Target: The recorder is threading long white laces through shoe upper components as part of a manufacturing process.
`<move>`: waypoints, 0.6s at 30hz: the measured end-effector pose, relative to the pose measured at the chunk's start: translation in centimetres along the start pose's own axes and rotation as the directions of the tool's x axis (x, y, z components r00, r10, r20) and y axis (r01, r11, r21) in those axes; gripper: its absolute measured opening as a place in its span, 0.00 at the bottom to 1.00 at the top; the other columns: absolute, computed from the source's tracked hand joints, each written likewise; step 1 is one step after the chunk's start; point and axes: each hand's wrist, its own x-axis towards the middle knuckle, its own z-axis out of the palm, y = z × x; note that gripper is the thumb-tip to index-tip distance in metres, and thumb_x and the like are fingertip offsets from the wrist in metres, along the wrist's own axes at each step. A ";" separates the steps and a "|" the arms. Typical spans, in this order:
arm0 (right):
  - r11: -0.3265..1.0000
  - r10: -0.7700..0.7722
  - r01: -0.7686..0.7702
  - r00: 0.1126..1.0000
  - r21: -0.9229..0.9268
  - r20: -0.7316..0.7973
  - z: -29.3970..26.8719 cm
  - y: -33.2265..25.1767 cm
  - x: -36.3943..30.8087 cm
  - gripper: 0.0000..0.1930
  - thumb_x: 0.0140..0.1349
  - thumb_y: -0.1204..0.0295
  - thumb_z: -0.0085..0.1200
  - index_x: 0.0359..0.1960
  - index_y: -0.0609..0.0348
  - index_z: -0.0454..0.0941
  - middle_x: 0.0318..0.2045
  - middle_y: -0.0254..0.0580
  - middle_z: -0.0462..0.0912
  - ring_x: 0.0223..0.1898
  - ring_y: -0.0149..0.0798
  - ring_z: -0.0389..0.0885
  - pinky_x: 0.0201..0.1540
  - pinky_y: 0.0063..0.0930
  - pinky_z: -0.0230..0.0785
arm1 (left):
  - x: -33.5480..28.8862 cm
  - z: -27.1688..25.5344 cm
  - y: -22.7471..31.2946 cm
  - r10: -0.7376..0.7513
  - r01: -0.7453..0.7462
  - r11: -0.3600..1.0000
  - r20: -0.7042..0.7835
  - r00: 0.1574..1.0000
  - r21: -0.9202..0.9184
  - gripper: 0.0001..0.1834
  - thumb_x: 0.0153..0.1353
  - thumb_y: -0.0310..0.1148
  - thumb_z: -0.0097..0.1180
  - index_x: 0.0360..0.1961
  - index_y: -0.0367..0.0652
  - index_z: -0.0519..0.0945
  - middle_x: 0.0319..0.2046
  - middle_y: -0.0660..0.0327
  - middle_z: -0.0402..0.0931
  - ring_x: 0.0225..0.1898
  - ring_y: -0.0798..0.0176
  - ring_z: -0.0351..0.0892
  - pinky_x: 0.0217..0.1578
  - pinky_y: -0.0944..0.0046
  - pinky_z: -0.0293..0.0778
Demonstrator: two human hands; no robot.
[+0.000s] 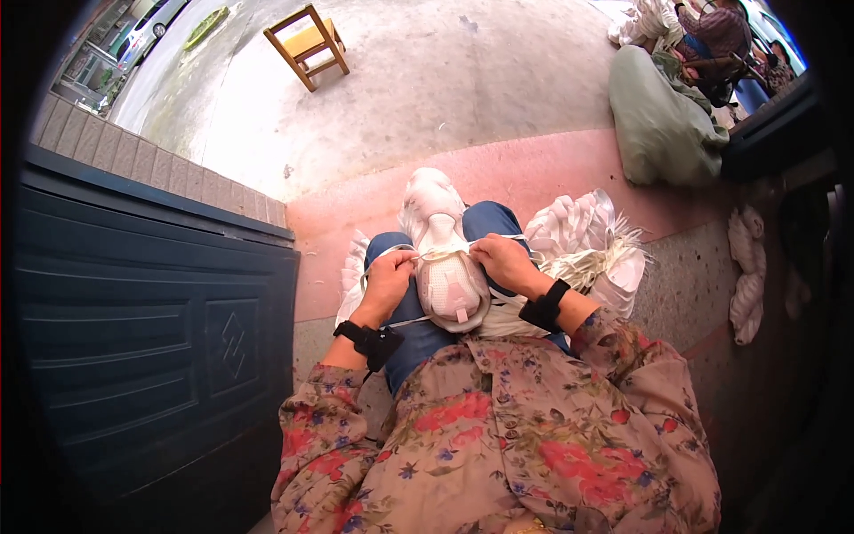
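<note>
A white and pale pink shoe upper (452, 289) lies across my lap between my knees, its mesh toe with a pink patch pointing toward me. Pale laces (438, 253) cross over it. My left hand (389, 280) is closed, thumb and finger pinching a lace at the upper's left side. On the other side my right hand (503, 264) pinches a lace too. The laces run between the two hands across the upper. Beyond it, another whitish piece (429, 191) sits between my knees; its exact kind is unclear.
A bundle of white shoe uppers (574, 231) with loose laces lies by my right knee; more pale pieces (352, 276) show at the left. Dark blue door panel (160, 338) stands left. Farther off are a wooden chair (307, 44), a green sack (658, 120) and people sitting at right.
</note>
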 end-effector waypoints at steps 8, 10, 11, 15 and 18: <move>0.922 -0.137 0.158 0.987 -0.354 0.084 0.5 -1.8 0.7 0.04 0.48 0.72 0.48 0.23 0.56 0.76 0.25 0.42 0.75 0.33 0.43 0.75 0.36 0.36 0.63 | -2.1 0.6 -1.1 0.190 -0.144 0.916 -0.088 0.978 0.375 0.13 0.56 0.36 0.51 0.34 0.37 0.79 0.24 0.51 0.77 0.28 0.58 0.79 0.29 0.64 0.70; 0.824 -0.265 0.285 0.958 -0.489 0.112 0.5 -1.8 1.1 0.03 0.46 0.73 0.49 0.21 0.55 0.75 0.25 0.40 0.76 0.32 0.40 0.75 0.35 0.34 0.62 | -2.0 0.8 -0.8 0.255 -0.192 0.866 -0.078 0.964 0.461 0.12 0.55 0.36 0.51 0.32 0.37 0.79 0.25 0.51 0.77 0.28 0.56 0.78 0.29 0.63 0.70; 0.772 -0.324 0.368 0.929 -0.518 0.177 0.4 -1.8 1.6 0.03 0.45 0.73 0.50 0.21 0.53 0.76 0.24 0.39 0.76 0.32 0.38 0.75 0.34 0.33 0.61 | -1.9 0.5 -0.8 0.281 -0.226 0.865 -0.060 0.958 0.448 0.12 0.54 0.36 0.52 0.31 0.37 0.79 0.25 0.50 0.77 0.28 0.53 0.78 0.29 0.62 0.70; 0.748 -0.348 0.431 0.902 -0.505 0.254 -0.6 -1.8 1.8 0.03 0.45 0.74 0.50 0.22 0.51 0.76 0.25 0.36 0.76 0.31 0.37 0.75 0.35 0.33 0.59 | -1.0 0.3 -0.4 0.362 -0.270 0.799 -0.071 0.930 0.537 0.10 0.54 0.32 0.52 0.29 0.35 0.78 0.21 0.54 0.77 0.24 0.60 0.76 0.28 0.64 0.70; 0.827 -0.255 0.334 0.940 -0.453 0.228 -0.1 -1.8 1.4 0.02 0.46 0.71 0.52 0.23 0.51 0.76 0.25 0.35 0.76 0.33 0.38 0.75 0.37 0.34 0.58 | -0.4 0.5 0.0 0.414 -0.289 0.696 -0.039 0.909 0.657 0.09 0.53 0.34 0.50 0.27 0.40 0.78 0.25 0.52 0.77 0.30 0.50 0.76 0.31 0.55 0.70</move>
